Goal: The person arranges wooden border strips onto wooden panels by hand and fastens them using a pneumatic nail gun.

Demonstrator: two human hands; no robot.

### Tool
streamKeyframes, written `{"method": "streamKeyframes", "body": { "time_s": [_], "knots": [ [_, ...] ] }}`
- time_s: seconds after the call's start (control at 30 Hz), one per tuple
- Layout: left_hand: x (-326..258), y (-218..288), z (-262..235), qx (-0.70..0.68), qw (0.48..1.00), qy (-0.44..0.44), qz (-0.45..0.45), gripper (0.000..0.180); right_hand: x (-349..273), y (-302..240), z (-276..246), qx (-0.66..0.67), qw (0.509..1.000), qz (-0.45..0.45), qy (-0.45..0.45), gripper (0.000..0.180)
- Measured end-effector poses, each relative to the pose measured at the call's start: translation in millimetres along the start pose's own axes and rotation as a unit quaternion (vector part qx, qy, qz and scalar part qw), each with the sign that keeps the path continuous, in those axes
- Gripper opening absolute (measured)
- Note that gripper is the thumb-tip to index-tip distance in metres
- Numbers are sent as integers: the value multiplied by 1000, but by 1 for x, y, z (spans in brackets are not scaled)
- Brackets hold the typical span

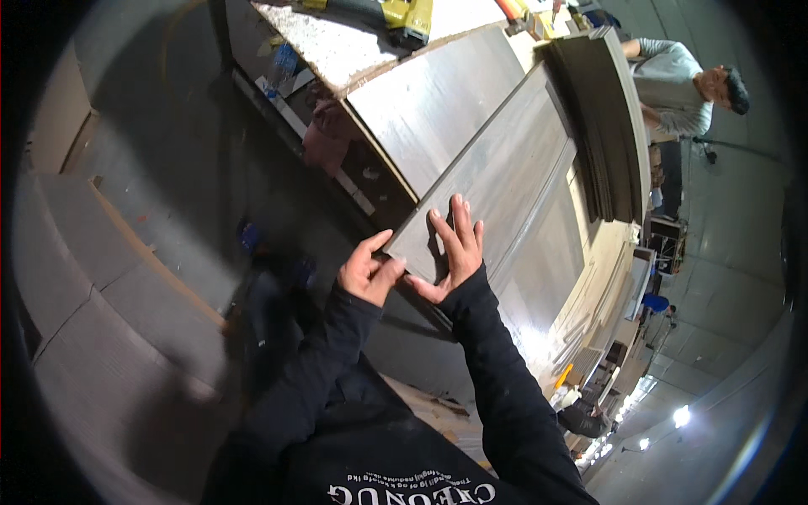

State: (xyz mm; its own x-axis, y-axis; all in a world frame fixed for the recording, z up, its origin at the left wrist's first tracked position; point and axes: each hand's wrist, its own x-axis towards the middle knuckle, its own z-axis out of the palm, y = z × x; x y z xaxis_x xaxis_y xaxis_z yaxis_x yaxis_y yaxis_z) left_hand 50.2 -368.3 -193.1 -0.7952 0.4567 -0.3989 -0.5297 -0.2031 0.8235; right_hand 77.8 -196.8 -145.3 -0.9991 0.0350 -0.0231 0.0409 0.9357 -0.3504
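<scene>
A long grey-brown wood-look panel [505, 160] lies across the bench, its near corner jutting toward me. At that corner my left hand [369, 271] is closed, with the thumb on top and the fingers along the outer edge. My right hand [454, 249] rests on the panel's face beside it, fingers spread and the thumb near the front edge. A raised strip runs lengthwise along the panel. Under and beside it lies another grey board [438, 101].
A stack of dark curved-looking boards [602, 126] stands at the far right. A yellow-and-black power tool [408, 21] lies on the white worktop [328, 50]. Large brown sheets [109, 337] are at the left. Another person [682, 84] stands beyond the stack.
</scene>
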Motion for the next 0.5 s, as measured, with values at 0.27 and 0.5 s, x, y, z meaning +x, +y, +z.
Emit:
{"method": "streamKeyframes", "body": {
  "time_s": [0.27,0.5],
  "knots": [
    [20,1,-16,169,948,33,267,25,0,12,-5,-2,1000,-25,5,90],
    [21,5,-7,132,954,47,264,20,6,10,-9,19,1000,-13,13,79]
  ]
}}
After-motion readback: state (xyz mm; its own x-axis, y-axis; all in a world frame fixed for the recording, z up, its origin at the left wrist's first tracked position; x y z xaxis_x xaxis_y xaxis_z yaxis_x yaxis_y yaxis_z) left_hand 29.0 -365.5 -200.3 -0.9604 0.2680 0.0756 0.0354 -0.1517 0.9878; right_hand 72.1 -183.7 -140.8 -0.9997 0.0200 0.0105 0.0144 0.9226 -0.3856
